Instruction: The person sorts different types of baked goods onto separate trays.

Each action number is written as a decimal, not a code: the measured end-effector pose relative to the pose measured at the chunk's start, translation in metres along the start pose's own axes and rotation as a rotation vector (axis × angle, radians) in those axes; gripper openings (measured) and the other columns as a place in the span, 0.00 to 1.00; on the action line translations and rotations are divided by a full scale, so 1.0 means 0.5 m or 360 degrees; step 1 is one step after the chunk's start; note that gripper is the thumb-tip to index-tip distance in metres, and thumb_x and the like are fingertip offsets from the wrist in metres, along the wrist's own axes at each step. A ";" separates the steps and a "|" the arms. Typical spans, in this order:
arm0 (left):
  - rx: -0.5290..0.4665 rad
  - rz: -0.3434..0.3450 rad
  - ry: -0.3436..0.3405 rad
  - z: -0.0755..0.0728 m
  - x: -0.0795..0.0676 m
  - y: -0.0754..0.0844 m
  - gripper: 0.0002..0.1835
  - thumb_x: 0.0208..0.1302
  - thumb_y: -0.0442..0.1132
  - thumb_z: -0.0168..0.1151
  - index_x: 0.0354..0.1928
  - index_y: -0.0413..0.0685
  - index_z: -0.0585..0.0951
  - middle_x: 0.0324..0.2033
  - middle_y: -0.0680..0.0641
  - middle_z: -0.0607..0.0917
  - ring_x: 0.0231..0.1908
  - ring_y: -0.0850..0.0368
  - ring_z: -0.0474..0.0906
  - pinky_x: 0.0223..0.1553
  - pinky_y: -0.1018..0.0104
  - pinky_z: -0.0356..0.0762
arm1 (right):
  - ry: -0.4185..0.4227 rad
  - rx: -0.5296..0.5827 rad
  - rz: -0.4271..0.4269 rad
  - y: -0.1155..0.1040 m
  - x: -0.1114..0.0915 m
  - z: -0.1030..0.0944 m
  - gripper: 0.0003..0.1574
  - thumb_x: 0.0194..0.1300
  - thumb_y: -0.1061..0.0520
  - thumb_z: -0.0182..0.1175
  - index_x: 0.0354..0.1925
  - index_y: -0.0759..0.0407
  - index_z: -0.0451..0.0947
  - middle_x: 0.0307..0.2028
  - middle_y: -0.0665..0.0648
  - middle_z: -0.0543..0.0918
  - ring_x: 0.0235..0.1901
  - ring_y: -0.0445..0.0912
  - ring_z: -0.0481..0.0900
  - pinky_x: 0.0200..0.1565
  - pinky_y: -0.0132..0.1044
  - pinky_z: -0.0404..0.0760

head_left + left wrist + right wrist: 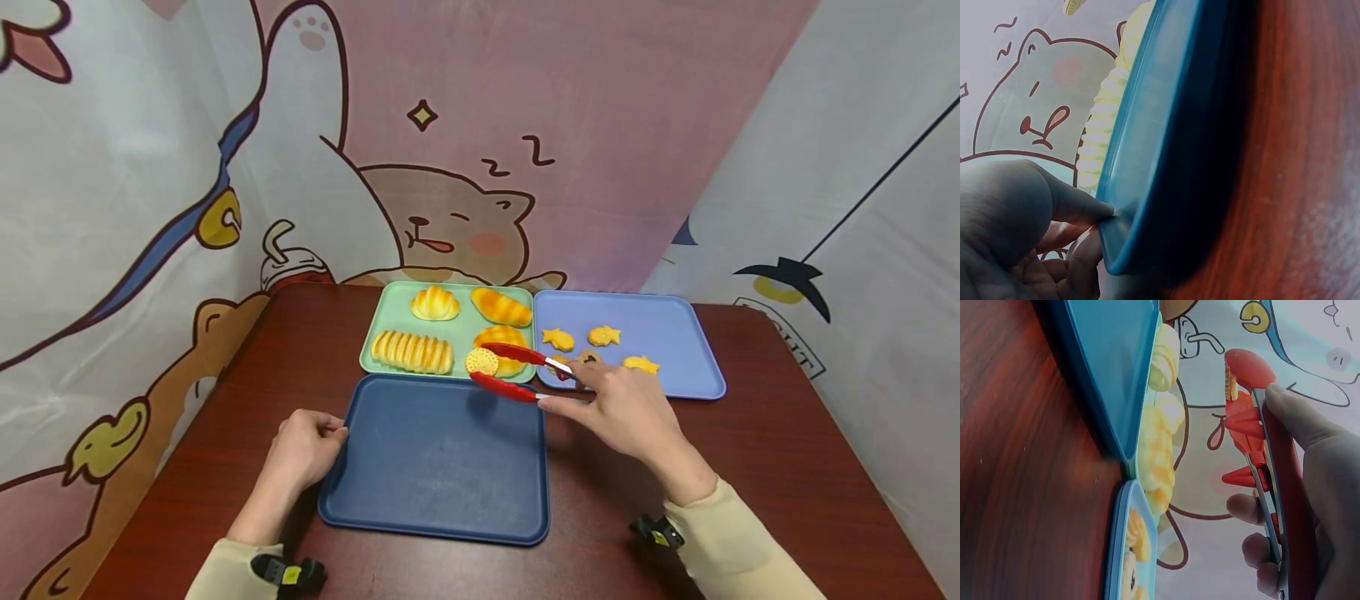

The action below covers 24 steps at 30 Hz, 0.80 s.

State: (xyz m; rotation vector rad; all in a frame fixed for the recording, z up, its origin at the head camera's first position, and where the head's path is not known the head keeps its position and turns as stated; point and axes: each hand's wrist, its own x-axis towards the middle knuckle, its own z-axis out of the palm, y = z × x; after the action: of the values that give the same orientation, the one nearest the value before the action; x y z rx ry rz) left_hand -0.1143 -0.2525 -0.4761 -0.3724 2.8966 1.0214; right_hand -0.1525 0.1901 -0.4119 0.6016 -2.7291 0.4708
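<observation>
My right hand (633, 408) grips red-tipped metal tongs (517, 353). Between the tong tips sits a round yellow cookie (482, 362), edge-on in the right wrist view, raised over the border of the green and navy trays. At the navy tray's (442, 467) left edge, my left hand (300, 448) pinches the rim, thumb on top and fingers curled below in the left wrist view. No food lies on the navy tray. Behind the cookie, a scored oval bun (501, 335) is partly covered by it and the tongs.
A green tray (465, 300) at the back bears a ridged loaf (412, 352), a croissant-like roll (435, 303) and a long bun (501, 307). To its right, a periwinkle tray (663, 325) has several small snacks, including fish-shaped crackers (603, 335). A printed cloth (615, 125) hangs behind the table.
</observation>
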 end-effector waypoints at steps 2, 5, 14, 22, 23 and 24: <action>0.0008 0.0011 0.0008 0.000 0.001 -0.001 0.11 0.69 0.39 0.67 0.44 0.39 0.91 0.40 0.40 0.90 0.32 0.51 0.81 0.29 0.55 0.76 | 0.0005 -0.0018 0.0011 0.007 -0.001 -0.002 0.55 0.55 0.15 0.65 0.62 0.53 0.86 0.48 0.55 0.91 0.26 0.50 0.82 0.23 0.41 0.74; 0.0014 0.0019 0.0018 0.000 0.002 -0.001 0.11 0.69 0.39 0.67 0.43 0.40 0.91 0.40 0.40 0.90 0.31 0.51 0.81 0.29 0.55 0.76 | 0.0016 -0.0046 0.0014 0.017 -0.002 -0.006 0.56 0.55 0.16 0.66 0.63 0.55 0.85 0.52 0.57 0.90 0.37 0.56 0.87 0.28 0.49 0.80; 0.0002 -0.0002 0.0009 0.001 0.000 0.000 0.11 0.69 0.39 0.67 0.44 0.39 0.91 0.40 0.40 0.90 0.31 0.51 0.81 0.29 0.56 0.76 | 0.0005 -0.0061 0.0041 0.042 -0.006 -0.015 0.55 0.57 0.18 0.67 0.65 0.56 0.84 0.50 0.59 0.90 0.39 0.57 0.86 0.30 0.49 0.80; 0.0007 0.0004 0.0013 0.001 0.000 0.000 0.11 0.69 0.39 0.66 0.44 0.40 0.91 0.39 0.41 0.90 0.31 0.51 0.81 0.29 0.56 0.75 | -0.0008 -0.0076 0.0088 0.066 -0.012 -0.023 0.51 0.58 0.21 0.69 0.62 0.57 0.86 0.40 0.55 0.90 0.34 0.54 0.85 0.30 0.51 0.80; 0.0008 0.0006 0.0014 0.001 0.000 -0.001 0.11 0.69 0.39 0.66 0.44 0.40 0.91 0.39 0.41 0.90 0.31 0.51 0.81 0.29 0.56 0.75 | -0.0015 -0.0076 0.0098 0.070 -0.012 -0.024 0.51 0.58 0.21 0.68 0.61 0.58 0.86 0.40 0.55 0.90 0.34 0.53 0.85 0.31 0.51 0.80; 0.0011 0.0007 0.0014 0.001 0.000 -0.001 0.11 0.69 0.39 0.67 0.44 0.40 0.91 0.39 0.41 0.90 0.31 0.51 0.81 0.29 0.56 0.75 | -0.0023 -0.0083 0.0108 0.074 -0.013 -0.025 0.52 0.59 0.20 0.68 0.62 0.59 0.86 0.40 0.56 0.90 0.35 0.53 0.85 0.31 0.51 0.81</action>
State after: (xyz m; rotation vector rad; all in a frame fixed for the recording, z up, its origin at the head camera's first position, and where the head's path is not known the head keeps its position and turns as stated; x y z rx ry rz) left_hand -0.1144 -0.2524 -0.4766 -0.3716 2.9093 1.0130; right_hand -0.1606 0.2288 -0.4119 0.5027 -2.7731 0.4115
